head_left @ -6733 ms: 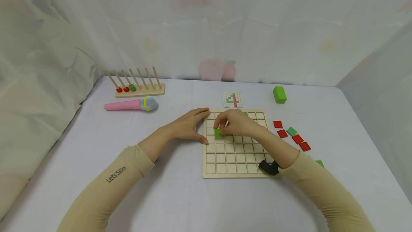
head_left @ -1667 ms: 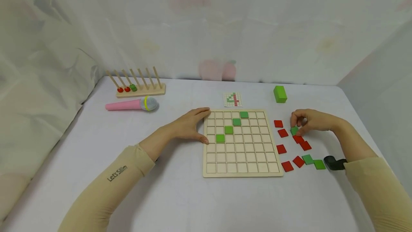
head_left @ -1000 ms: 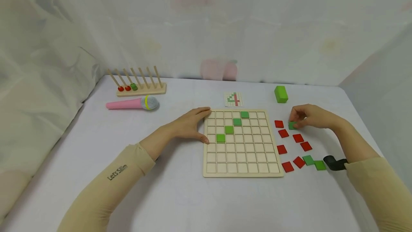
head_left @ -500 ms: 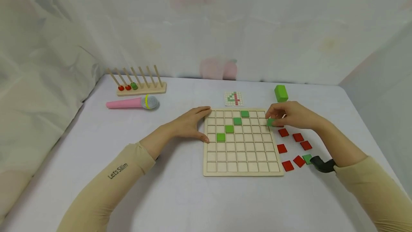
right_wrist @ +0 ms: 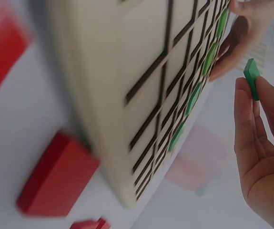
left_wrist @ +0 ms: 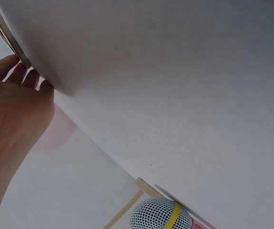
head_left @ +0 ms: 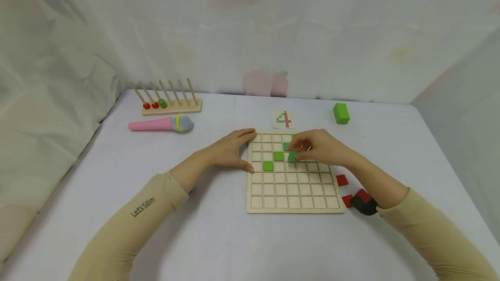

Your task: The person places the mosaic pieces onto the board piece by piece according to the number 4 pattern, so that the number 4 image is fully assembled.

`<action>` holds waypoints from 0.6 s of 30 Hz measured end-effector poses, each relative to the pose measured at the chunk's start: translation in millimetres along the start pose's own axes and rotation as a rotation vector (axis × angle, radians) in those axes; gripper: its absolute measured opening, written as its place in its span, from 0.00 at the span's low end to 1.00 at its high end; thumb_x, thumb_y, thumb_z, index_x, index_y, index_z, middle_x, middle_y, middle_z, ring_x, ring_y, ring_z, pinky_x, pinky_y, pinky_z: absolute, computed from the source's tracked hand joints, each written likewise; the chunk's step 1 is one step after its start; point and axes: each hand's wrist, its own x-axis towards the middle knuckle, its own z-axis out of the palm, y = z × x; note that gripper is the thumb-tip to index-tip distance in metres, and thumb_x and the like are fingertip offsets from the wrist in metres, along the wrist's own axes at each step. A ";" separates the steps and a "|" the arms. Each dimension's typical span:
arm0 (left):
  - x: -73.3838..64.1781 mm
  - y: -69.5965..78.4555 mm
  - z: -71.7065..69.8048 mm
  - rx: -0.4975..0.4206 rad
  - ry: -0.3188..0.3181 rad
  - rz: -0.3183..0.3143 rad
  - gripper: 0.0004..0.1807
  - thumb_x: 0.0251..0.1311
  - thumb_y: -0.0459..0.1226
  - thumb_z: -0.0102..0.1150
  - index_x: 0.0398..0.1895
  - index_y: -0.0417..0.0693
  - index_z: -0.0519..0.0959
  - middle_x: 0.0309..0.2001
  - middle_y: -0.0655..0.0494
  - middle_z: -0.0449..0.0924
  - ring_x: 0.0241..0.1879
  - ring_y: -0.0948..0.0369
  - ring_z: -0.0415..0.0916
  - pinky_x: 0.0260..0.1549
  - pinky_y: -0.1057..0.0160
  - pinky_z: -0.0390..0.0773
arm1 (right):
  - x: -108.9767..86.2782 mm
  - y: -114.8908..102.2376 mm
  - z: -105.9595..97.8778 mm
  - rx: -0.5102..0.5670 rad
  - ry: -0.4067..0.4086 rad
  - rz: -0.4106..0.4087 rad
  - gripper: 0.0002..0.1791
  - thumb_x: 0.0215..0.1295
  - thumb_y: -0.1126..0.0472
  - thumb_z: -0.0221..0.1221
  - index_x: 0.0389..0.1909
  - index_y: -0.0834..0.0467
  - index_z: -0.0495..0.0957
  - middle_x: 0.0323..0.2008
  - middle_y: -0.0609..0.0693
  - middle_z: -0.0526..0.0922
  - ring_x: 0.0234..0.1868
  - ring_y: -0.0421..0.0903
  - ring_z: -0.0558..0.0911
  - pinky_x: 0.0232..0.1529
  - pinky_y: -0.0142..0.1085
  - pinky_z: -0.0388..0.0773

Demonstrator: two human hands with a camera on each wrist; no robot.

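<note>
A wooden grid board [head_left: 281,190] lies on the white table with green square tiles set in a diagonal, among them one tile [head_left: 268,166] at its lower left end. Between thumb and fingers my right hand [head_left: 322,147] pinches a green tile [head_left: 293,156], held over the board. The right wrist view shows that same pinched tile [right_wrist: 252,78] apart from the board's surface. My left hand [head_left: 230,151] rests at the board's left edge, thumb and fingers spread and touching it. Part of the diagonal is hidden behind the right hand.
Red tiles [head_left: 342,180] lie right of the board, some hidden by the right forearm. A pattern card [head_left: 284,119] and a green block [head_left: 341,113] lie behind it. At the left are a pink toy microphone [head_left: 156,125] and a pegged wooden stand [head_left: 172,107].
My right hand set a green tile on the board, went to the loose tiles at the right, picked up another green one and carried it left over the board. The left hand stayed put.
</note>
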 end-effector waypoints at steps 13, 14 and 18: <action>1.5 -4.1 1.2 -0.005 0.009 0.004 0.66 0.40 0.66 0.72 0.79 0.50 0.50 0.81 0.56 0.46 0.80 0.51 0.45 0.78 0.48 0.54 | 24.5 -27.4 27.6 0.055 -0.087 -0.056 0.10 0.59 0.67 0.66 0.41 0.54 0.85 0.34 0.48 0.85 0.34 0.40 0.83 0.40 0.32 0.81; 1.5 -4.3 1.5 -0.006 0.011 0.005 0.66 0.40 0.66 0.73 0.79 0.50 0.51 0.81 0.56 0.46 0.80 0.51 0.45 0.78 0.48 0.54 | 27.0 -27.9 30.1 0.050 -0.096 -0.056 0.10 0.58 0.67 0.66 0.41 0.53 0.85 0.33 0.48 0.84 0.33 0.39 0.82 0.40 0.32 0.81; 2.0 -4.7 2.5 -0.005 0.015 0.010 0.66 0.40 0.66 0.73 0.79 0.50 0.51 0.80 0.56 0.47 0.80 0.51 0.46 0.78 0.48 0.54 | 33.9 -30.8 38.4 0.005 -0.138 -0.057 0.11 0.56 0.67 0.67 0.38 0.51 0.85 0.31 0.46 0.83 0.30 0.38 0.82 0.38 0.31 0.80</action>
